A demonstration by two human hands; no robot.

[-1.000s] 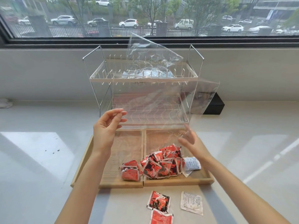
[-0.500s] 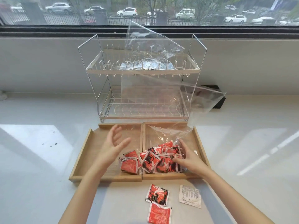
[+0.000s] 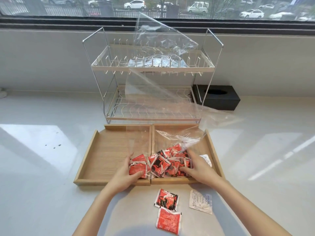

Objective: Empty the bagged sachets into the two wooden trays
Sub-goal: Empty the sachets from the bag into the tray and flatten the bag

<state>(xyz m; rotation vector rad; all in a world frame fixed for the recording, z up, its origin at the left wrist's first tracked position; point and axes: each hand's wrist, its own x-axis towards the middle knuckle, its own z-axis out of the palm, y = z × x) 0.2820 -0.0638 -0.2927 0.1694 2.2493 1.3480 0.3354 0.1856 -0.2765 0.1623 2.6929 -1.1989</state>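
Note:
Two wooden trays sit side by side, the left tray [image 3: 105,150] and the right tray [image 3: 208,150]. A heap of red sachets [image 3: 163,164] straddles their shared wall near the front. My left hand [image 3: 127,174] grips the red sachets at the heap's left end. My right hand [image 3: 199,167] presses on the heap's right side with fingers spread. A clear empty bag [image 3: 170,106] lies draped over the rack's lower shelf and the trays. A white sachet [image 3: 207,159] lies in the right tray beside my right hand.
A two-tier wire rack [image 3: 150,68] stands behind the trays, with another clear bag of pale sachets [image 3: 156,62] on its top shelf. A black box [image 3: 219,97] sits at the right rear. Two red sachets [image 3: 167,200] and a white sachet [image 3: 201,201] lie on the counter in front.
Both hands let go of the raised clear bag, which dropped over the rack and trays. They came down onto the sachet heap, the left closing on its left end.

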